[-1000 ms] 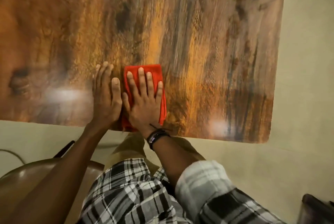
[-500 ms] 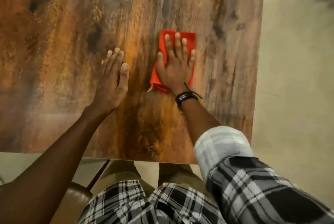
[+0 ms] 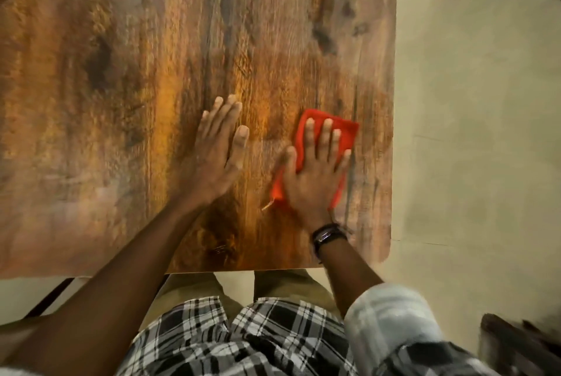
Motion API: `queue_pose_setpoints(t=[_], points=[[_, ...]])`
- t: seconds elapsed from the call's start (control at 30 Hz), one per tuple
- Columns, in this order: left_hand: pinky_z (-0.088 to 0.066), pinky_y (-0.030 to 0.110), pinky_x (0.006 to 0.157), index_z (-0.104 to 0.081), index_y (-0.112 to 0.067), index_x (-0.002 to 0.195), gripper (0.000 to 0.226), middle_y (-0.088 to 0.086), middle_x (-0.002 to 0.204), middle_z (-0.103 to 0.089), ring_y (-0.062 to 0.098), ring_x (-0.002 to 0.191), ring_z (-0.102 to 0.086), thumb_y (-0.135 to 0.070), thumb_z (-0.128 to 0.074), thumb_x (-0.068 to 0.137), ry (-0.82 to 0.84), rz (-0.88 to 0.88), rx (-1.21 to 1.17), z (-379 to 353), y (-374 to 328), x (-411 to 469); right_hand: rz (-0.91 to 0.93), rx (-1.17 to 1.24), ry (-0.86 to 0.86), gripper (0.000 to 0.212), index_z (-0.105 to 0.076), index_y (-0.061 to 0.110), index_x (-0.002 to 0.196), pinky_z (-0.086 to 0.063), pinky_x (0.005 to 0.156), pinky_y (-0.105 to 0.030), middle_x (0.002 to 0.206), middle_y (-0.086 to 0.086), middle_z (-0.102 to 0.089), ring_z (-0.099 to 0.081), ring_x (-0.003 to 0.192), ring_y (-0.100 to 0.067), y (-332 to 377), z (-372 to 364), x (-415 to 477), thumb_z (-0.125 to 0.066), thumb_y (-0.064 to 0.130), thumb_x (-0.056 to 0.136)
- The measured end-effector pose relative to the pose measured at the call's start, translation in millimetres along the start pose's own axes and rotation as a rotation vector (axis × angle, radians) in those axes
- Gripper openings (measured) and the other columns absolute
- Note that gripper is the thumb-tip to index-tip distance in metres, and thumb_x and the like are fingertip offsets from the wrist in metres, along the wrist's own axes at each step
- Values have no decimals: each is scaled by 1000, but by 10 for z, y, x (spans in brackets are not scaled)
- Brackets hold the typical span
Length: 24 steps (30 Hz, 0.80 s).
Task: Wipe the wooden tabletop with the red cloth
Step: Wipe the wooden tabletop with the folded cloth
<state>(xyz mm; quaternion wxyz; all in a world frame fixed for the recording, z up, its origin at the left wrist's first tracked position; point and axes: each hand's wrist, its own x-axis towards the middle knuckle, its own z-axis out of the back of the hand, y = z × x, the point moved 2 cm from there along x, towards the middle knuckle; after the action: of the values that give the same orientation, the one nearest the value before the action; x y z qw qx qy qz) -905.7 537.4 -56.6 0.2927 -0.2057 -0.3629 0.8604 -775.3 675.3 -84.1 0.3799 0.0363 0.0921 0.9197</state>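
The red cloth [image 3: 326,145] lies flat on the wooden counter [image 3: 151,72], right of the middle of the frame and close to the counter's right edge. The right hand [image 3: 315,175] presses down on it, fingers spread wide, not curled around it. The left hand [image 3: 212,157] rests flat and empty just beside it (on bare wood). Most unwiped wood lies to the upper left, so the cloth likely must slide that way.
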Motion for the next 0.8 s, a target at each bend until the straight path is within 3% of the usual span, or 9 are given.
queue_pose_setpoints(t=[0.13,0.2,0.27,0.33,0.4,0.47,0.53,0.67,0.8], points=[[-2,40,126,-30,-10,154,67,4,164,-21,11,153,-6,-50,-14,103,-98,21,-27,249,129,-70,334,7,103,71,-15,21,159,-5,122,-59,167,-8,-6,-3,155,-28,1133,-252,-385,-37,55,100],[-4,42,126,-30,-9,154,65,6,164,-22,14,153,-8,-46,-16,103,-132,29,-46,397,169,-83,452,-90,89,71,-17,16,158,-14,122,-57,166,-9,-16,-12,154,-29,1516,-380,-350,-32,55,100],[-8,44,125,-32,-8,153,65,8,163,-25,17,153,-12,-47,-16,103,-151,35,-43,509,199,-70,485,-119,97,69,-17,16,158,-17,121,-55,166,-6,-19,-14,154,-27,1621,-420,-270,-28,54,101],[-10,46,125,-33,-8,152,66,8,162,-26,18,153,-14,-47,-15,103,-161,42,-28,547,236,-36,511,-25,159,72,-15,18,159,-11,122,-55,168,-4,-13,-5,156,-24,1507,-381,-237,-38,54,101],[-9,45,125,-31,-9,153,67,7,163,-24,17,153,-12,-48,-15,102,-143,56,-8,508,248,1,445,98,153,69,-21,25,158,-8,123,-55,167,-1,-16,-7,156,-20,1274,-244,-205,-47,52,99],[-4,40,126,-28,-12,155,70,4,164,-20,14,153,-8,-52,-13,100,-99,71,8,408,223,13,300,86,118,63,-25,32,158,-7,123,-53,167,3,-16,-8,155,-17,885,-128,-175,-43,51,100],[1,36,124,-26,-12,155,74,3,165,-17,13,153,-5,-57,-12,98,-56,68,7,268,157,8,164,59,76,62,-28,32,157,-8,123,-53,167,2,-18,-10,155,-17,304,-25,-99,-40,51,99],[4,39,124,-24,-12,156,83,2,166,-14,13,153,0,-67,-4,97,53,-17,44,-53,2,-40,-95,20,35,63,-25,28,158,-15,120,-58,167,-1,-17,-12,155,-22,-819,219,208,-31,51,100],[5,46,124,-26,-12,155,74,4,166,-16,16,154,0,-58,-7,100,114,-90,228,-361,-162,-60,-148,26,43,63,-19,28,160,-9,123,-57,168,-1,-12,-8,155,-22,-935,246,136,-30,48,102]])
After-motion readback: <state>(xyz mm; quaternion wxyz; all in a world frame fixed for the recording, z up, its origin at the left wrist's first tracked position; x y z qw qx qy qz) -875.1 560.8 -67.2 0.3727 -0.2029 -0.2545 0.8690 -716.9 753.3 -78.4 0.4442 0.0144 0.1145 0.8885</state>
